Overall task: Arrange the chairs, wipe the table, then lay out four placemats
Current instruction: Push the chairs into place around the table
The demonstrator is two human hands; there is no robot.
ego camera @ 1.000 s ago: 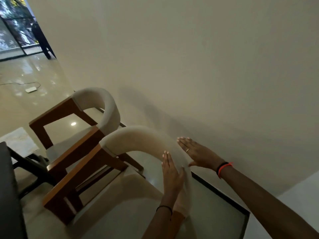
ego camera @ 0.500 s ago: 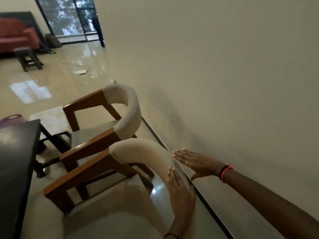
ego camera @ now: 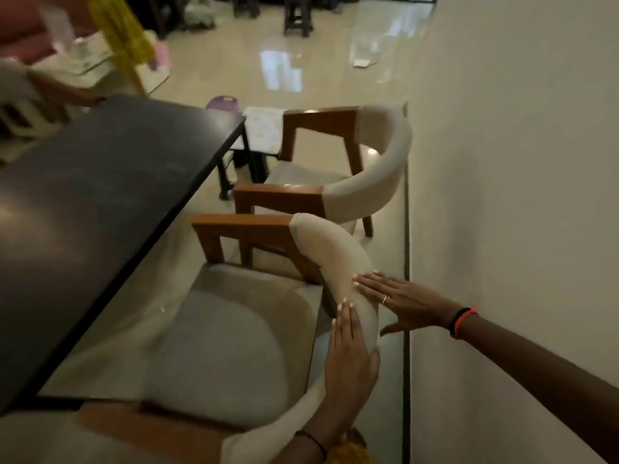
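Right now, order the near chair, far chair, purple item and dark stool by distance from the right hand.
1. Near chair: right hand touches its backrest.
2. Far chair: beyond, by the wall.
3. Purple item: floor, past the table.
4. Dark stool: far end.

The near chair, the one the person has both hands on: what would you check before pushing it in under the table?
1. Hands on the near chair: ok; the left hand and right hand lie flat on its backrest.
2. Firm grip: not ok; neither hand is curled round the backrest.
3. Gap to the far chair: ok; the armrests are close but apart.
4. Room under the table: cannot tell; the top hides it.
5. Clear of the wall: ok; a strip of floor shows between.
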